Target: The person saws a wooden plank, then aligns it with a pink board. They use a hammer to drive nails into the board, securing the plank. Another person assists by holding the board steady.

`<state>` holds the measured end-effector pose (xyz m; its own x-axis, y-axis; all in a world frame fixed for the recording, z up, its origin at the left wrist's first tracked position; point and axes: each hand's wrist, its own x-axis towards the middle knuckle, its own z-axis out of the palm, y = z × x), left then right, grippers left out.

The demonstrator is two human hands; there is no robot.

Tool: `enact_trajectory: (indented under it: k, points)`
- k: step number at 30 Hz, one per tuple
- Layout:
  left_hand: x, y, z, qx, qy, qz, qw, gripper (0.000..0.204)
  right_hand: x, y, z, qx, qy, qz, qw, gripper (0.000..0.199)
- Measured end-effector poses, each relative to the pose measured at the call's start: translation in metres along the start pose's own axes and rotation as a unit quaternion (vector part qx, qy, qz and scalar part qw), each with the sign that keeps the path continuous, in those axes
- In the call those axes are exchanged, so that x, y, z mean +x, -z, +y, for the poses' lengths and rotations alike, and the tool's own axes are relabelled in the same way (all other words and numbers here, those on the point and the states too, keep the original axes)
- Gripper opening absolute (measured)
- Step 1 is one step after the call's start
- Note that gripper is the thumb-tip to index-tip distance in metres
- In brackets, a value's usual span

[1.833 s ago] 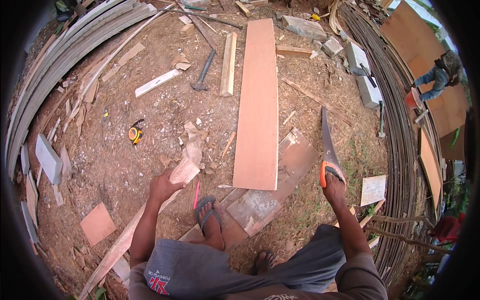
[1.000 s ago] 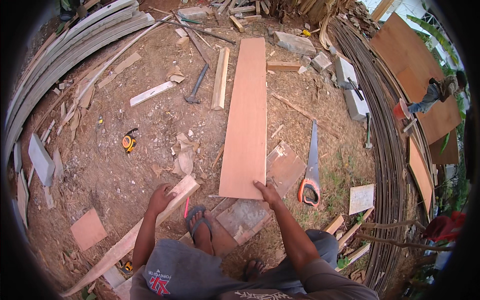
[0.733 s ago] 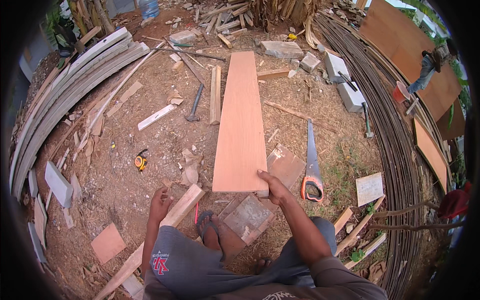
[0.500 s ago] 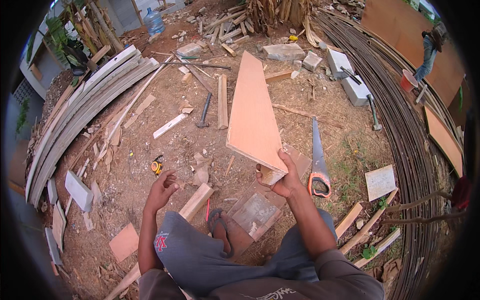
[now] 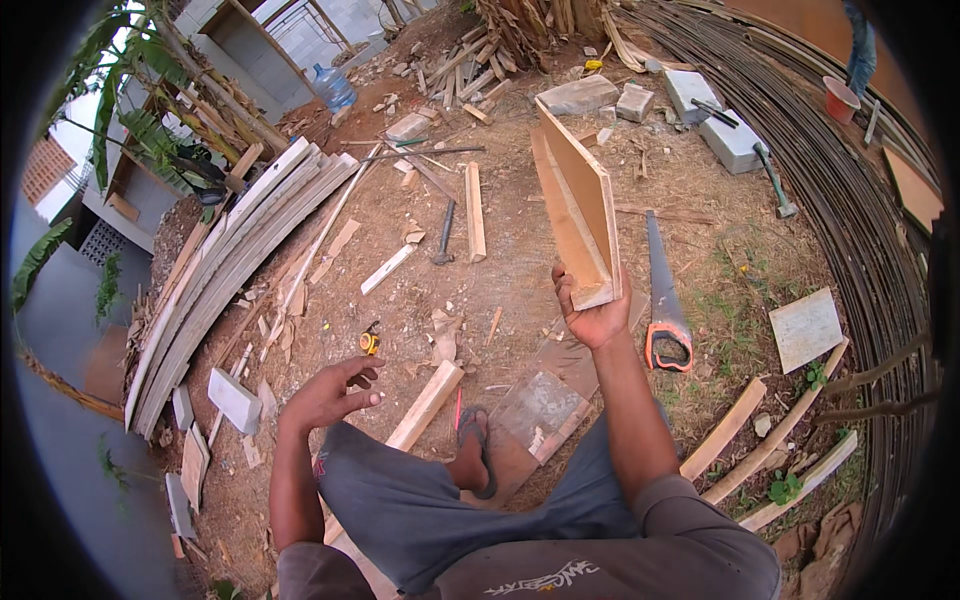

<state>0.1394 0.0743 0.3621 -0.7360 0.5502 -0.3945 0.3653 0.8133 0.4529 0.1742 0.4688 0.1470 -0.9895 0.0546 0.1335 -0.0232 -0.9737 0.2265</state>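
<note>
My right hand grips the near end of a plywood board, raised in front of me. The board stands tipped on edge, and a wooden strip runs along its left face. My left hand hovers over my left knee, fingers loosely apart and holding nothing. Just beyond it on the ground lies a yellow and black tape measure. A handsaw with an orange and black handle rests right of my right hand. Near my foot are a squared timber and a thin red stick.
A hammer and a short timber lie ahead. Pale planks are stacked at left. Concrete blocks, another hammer and long dark rods occupy the right. A person's jeans-clad leg shows beside a red bucket.
My right hand has turned the board from face-up onto its edge, exposing the strip, and lifted it slightly. My left hand stays empty. The whole view has tilted.
</note>
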Motion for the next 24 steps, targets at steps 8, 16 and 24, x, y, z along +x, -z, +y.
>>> enact_trajectory:
  k: [8,16,24]
  points:
    - [0.025,-0.006,0.040,0.075,-0.075,-0.035,0.994,0.066,-0.005,0.007,0.002,-0.014,0.028,0.034,0.999,0.069]
    - [0.064,-0.065,0.022,0.111,-0.128,-0.099,0.981,0.065,-0.007,0.017,-0.002,0.024,0.020,0.009,0.999,0.070]
    - [0.081,-0.093,-0.002,0.069,-0.155,-0.147,0.975,0.068,-0.001,0.020,0.016,0.055,-0.025,-0.105,0.993,0.065]
